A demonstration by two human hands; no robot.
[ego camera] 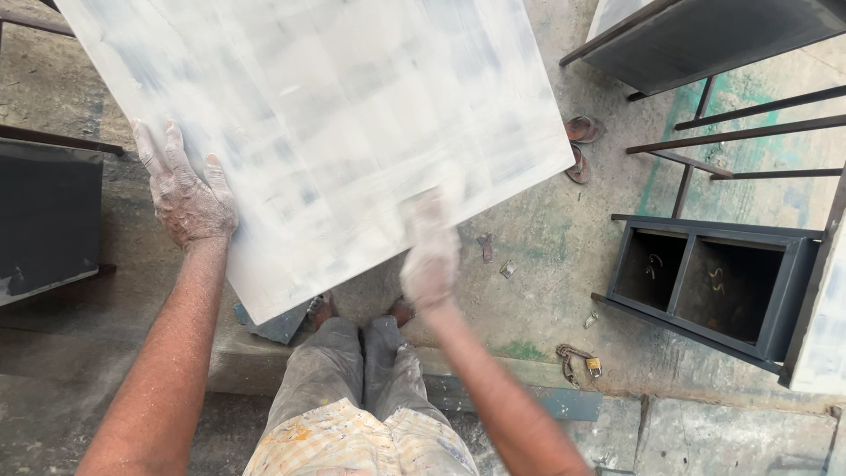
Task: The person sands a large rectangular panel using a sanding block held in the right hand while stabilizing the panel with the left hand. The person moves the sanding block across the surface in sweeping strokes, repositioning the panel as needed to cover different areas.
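Observation:
A large flat panel (335,115) coated in streaky white fills the upper middle of the head view, tilted with one corner toward my legs. My left hand (183,194), dusted white, grips the panel's left edge with fingers spread along it. My right hand (430,251), also white and blurred by motion, rests on the panel's near edge; whether it holds anything I cannot tell. Below are my legs in stained grey trousers (352,370) and my bare feet.
A dark metal cabinet with two compartments (705,282) lies at the right. Metal frame bars (740,132) and another dark panel (705,35) are at upper right. A dark box (44,220) sits left. Sandals (582,145), a padlock with keys (582,361) and scraps lie on the concrete floor.

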